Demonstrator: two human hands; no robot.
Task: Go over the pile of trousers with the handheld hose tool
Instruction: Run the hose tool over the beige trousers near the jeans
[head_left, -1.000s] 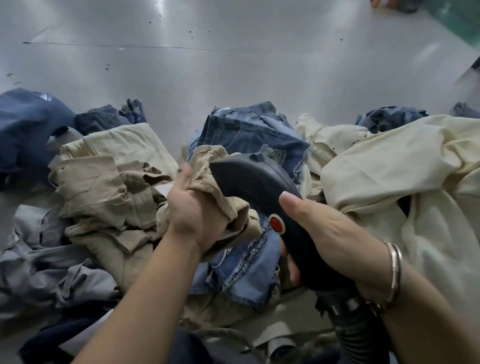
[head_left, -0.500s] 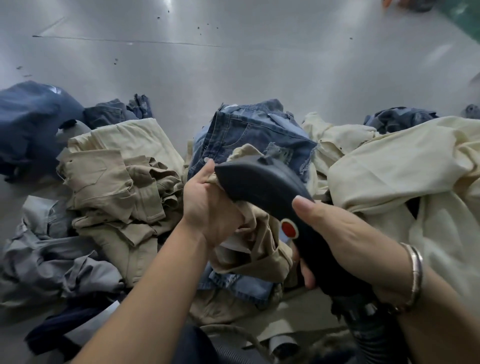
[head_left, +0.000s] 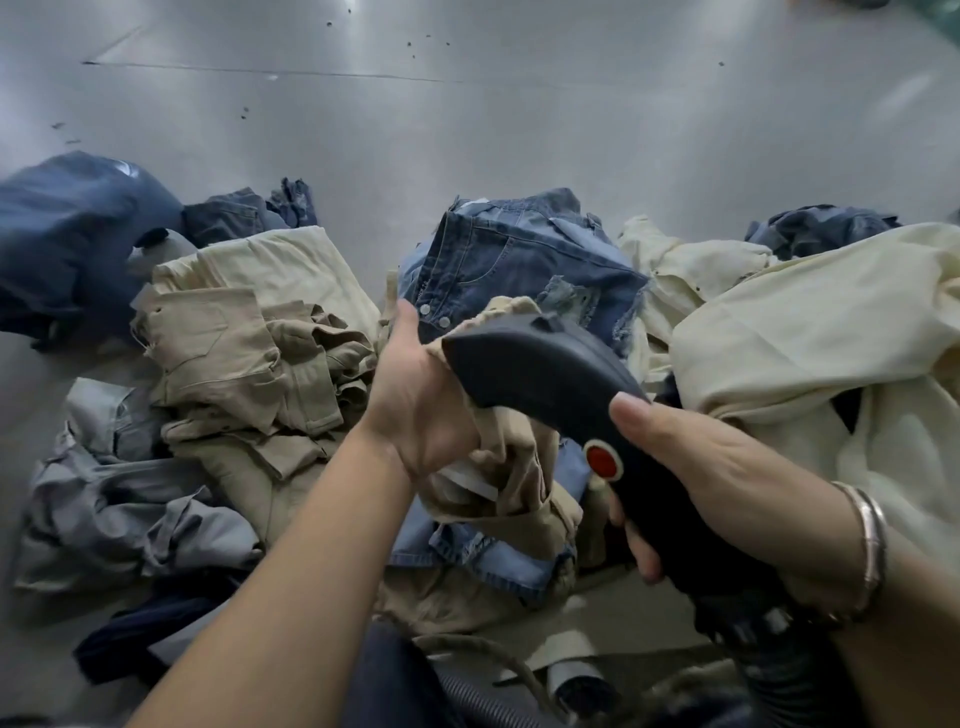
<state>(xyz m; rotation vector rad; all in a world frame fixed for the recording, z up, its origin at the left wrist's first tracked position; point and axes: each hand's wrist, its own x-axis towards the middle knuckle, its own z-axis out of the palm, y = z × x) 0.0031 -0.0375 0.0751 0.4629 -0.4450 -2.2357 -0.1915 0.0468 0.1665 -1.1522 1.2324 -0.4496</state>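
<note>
Now we note: left hand (head_left: 421, 410) grips khaki trousers (head_left: 511, 483) raised off the pile; right hand (head_left: 727, 483) grips the tool (head_left: 550, 374), head pointing away-left, touching that cloth.

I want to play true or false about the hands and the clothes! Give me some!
1. The right hand holds the black hose tool. True.
2. The left hand is empty. False: it grips a bunch of tan trousers.
3. The tool's button is green. False: it is red.
4. Blue jeans lie behind the tool. True.
5. A bangle sits on the left wrist. False: it is on the right wrist.
</note>
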